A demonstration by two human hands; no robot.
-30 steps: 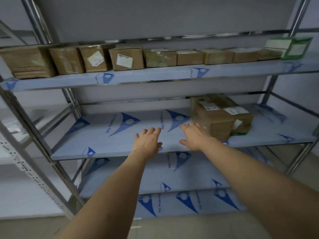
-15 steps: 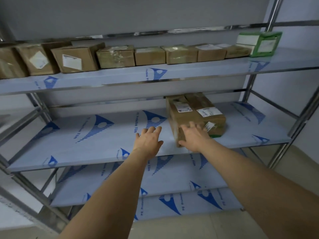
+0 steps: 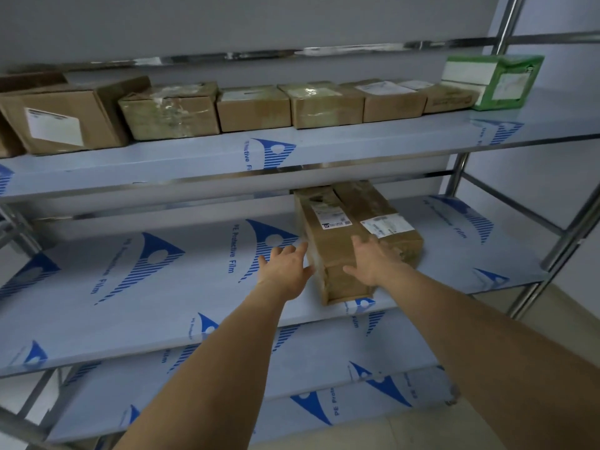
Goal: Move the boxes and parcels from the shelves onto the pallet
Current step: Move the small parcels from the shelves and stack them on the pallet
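Cardboard parcels on a steel shelving rack [image 3: 566, 228] whose boards carry pale blue protective film with dark blue logos. Target item: long brown cardboard box [image 3: 334, 241] on the middle shelf [image 3: 162, 280], right of centre, lying flat with its short end toward the front edge and slightly overhanging it. Surface creased and wrapped in clear tape; white shipping label with a barcode on the top face toward the back. Second brown cardboard box [image 3: 386, 216] lies touching its right side, also long, with a larger white label on top; something green shows at its front lower corner, too small to identify. Left hand [image 3: 285, 267] is at the front left corner of the target box, fingers straight and spread, fingertips at its left face; contact there is likely but cannot be confirmed; nothing gripped. Right hand [image 3: 373, 261] lies palm down over the seam between the two boxes at their front end, fingers extended and loosely fanned, thumb out to the left over the target box; not curled round anything. Upper shelf [image 3: 357, 144] holds a row of brown cardboard boxes [image 3: 253, 107], several taped and labelled, with a green and white carton [image 3: 493, 81] at the right end. Two lower shelves visible beneath the arms.
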